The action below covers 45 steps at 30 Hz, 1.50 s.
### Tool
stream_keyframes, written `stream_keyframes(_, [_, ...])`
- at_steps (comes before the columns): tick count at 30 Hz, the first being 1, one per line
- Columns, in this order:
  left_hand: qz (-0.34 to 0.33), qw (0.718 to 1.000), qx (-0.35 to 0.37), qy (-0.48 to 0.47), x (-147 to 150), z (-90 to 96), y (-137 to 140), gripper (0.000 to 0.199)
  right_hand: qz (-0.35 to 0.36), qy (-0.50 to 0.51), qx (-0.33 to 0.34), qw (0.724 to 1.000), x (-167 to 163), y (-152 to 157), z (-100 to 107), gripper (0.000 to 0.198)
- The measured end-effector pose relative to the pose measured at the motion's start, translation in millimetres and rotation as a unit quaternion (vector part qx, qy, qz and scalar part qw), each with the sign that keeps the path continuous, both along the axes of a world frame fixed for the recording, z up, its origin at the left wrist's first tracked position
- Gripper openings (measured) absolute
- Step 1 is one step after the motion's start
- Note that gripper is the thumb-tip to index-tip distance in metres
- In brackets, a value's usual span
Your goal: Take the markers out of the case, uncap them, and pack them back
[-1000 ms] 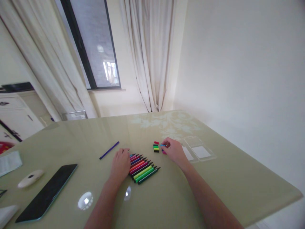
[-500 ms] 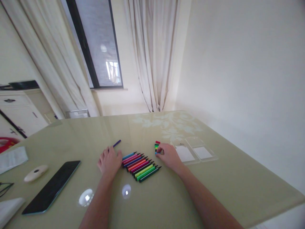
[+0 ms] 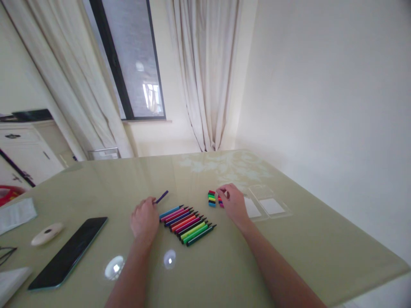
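My left hand (image 3: 144, 220) is closed, with a purple marker (image 3: 162, 196) pinched at its fingertips and pointing up to the right. Beside it lies a slanted row of uncapped markers (image 3: 186, 224) in blue, pink, orange, green and other colours, black tips toward the right. My right hand (image 3: 234, 205) hovers by the marker caps, thumb and fingers drawn together; what they hold, if anything, cannot be made out. One short stack of coloured caps (image 3: 211, 199) lies left of the fingers. A second group of caps (image 3: 220, 202) is partly hidden behind my right hand.
An opened clear plastic case (image 3: 271, 206) with white paper inside lies right of my right hand. At the left are a dark tablet or phone (image 3: 69, 252), a white oval object (image 3: 48, 234) and a folded white cloth or paper (image 3: 17, 215). A wall borders the table's right side.
My right hand has moved away from the left cap stack, up and to the right, uncovering it and part of the second group. The purple marker has shifted slightly right with my left hand's fingers.
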<state>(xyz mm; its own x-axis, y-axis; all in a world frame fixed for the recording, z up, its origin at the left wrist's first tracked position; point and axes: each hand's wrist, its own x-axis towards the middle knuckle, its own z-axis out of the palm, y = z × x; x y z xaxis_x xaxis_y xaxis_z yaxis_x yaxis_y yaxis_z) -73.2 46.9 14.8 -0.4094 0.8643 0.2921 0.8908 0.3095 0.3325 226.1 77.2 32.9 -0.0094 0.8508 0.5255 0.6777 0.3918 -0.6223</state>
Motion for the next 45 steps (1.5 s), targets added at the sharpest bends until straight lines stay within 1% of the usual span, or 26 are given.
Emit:
stream_keyframes(2, [-0.061, 0.996, 0.064, -0.017, 12.3, 1.2, 1.7, 0.035, -0.005, 0.038, 0.018, 0.999, 0.3, -2.6, 5.0, 0.022])
stream_keyframes(3, [-0.1, 0.99, 0.098, -0.031, 21.6, 2.3, 1.6, 0.035, 0.005, 0.057, 0.019, 0.998, -0.6, -4.4, 6.8, 0.024])
stream_keyframes(5, [-0.187, 0.969, 0.146, -0.067, 43.3, 5.3, -1.3, 0.034, 0.059, 0.081, 0.005, 0.995, -3.8, -8.2, 8.9, 0.025])
stream_keyframes(8, [-0.301, 0.935, 0.167, -0.09, 71.4, 9.9, -10.2, 0.033, 0.156, 0.071, -0.019, 0.985, -9.6, -12.5, 9.0, 0.025])
stream_keyframes(10, [-0.333, 0.924, 0.167, -0.083, 81.0, 11.5, -15.9, 0.031, 0.175, 0.063, -0.026, 0.982, -12.7, -14.2, 8.6, 0.02])
stream_keyframes(13, [-0.349, 0.921, 0.163, -0.058, 85.1, 11.0, -20.6, 0.027, 0.171, 0.078, -0.042, 0.981, -17.2, -16.8, 9.9, 0.015])
stream_keyframes(16, [-0.368, 0.921, 0.124, -0.019, 88.1, 11.4, -23.2, 0.025, 0.21, 0.088, -0.069, 0.971, -23.4, -20.6, 12.8, 0.014])
stream_keyframes(19, [-0.343, 0.938, 0.048, 0.025, 93.4, 17.5, -26.3, 0.026, 0.244, 0.11, -0.092, 0.959, -27.4, -22.3, 14.4, 0.013])
stream_keyframes(22, [-0.269, 0.961, -0.01, 0.058, 93.7, 26.4, -27.7, 0.034, 0.236, 0.168, -0.113, 0.95, -20.5, -17.2, 15.3, 0.015])
stream_keyframes(24, [-0.208, 0.976, -0.022, 0.057, 87.0, 29.8, -25.9, 0.039, 0.194, 0.226, -0.109, 0.948, -7.3, -9.7, 17.3, 0.02])
stream_keyframes(25, [-0.179, 0.983, -0.016, 0.047, 81.5, 29.9, -24.0, 0.04, 0.157, 0.254, -0.096, 0.949, 1.0, -5.4, 18.8, 0.023])
stream_keyframes(27, [-0.139, 0.99, 0.014, 0.029, 67.8, 26.6, -19.1, 0.04, 0.078, 0.294, -0.049, 0.952, 18.3, 2.8, 21.9, 0.028])
stream_keyframes(28, [-0.127, 0.991, 0.033, 0.031, 60.7, 23.3, -16.5, 0.04, 0.049, 0.288, -0.046, 0.955, 25.7, 5.9, 23.0, 0.027])
stream_keyframes(29, [-0.121, 0.991, 0.042, 0.046, 54.1, 19.2, -13.9, 0.042, 0.026, 0.267, -0.047, 0.962, 31.6, 8.0, 23.5, 0.025])
stream_keyframes(30, [-0.109, 0.991, 0.035, 0.063, 48.2, 14.6, -11.7, 0.043, 0.012, 0.232, -0.054, 0.971, 35.6, 9.0, 23.4, 0.021])
stream_keyframes(32, [-0.074, 0.994, 0.0, 0.084, 39.5, 4.5, -8.1, 0.044, 0.014, 0.134, -0.086, 0.987, 38.2, 7.9, 21.6, 0.013])
stream_keyframes(33, [-0.061, 0.994, -0.019, 0.084, 36.5, -0.3, -6.6, 0.044, 0.027, 0.082, -0.107, 0.99, 37.4, 6.4, 20.0, 0.01])
stream_keyframes(36, [-0.058, 0.996, -0.042, 0.053, 31.0, -12.6, -2.0, 0.045, 0.071, -0.041, -0.161, 0.984, 32.2, 1.3, 15.4, 0.004])
stream_keyframes(39, [-0.086, 0.996, -0.023, 0.03, 26.7, -19.4, 4.2, 0.044, 0.081, -0.121, -0.187, 0.972, 29.8, -1.5, 12.9, 0.004])
stream_keyframes(42, [-0.115, 0.993, -0.01, 0.024, 23.2, -20.0, 9.4, 0.043, 0.072, -0.166, -0.215, 0.96, 30.2, -3.1, 13.2, 0.005])
stream_keyframes(45, [-0.135, 0.991, -0.006, 0.019, 24.9, -15.4, 9.0, 0.044, 0.05, -0.195, -0.22, 0.955, 29.9, -5.1, 15.0, 0.005])
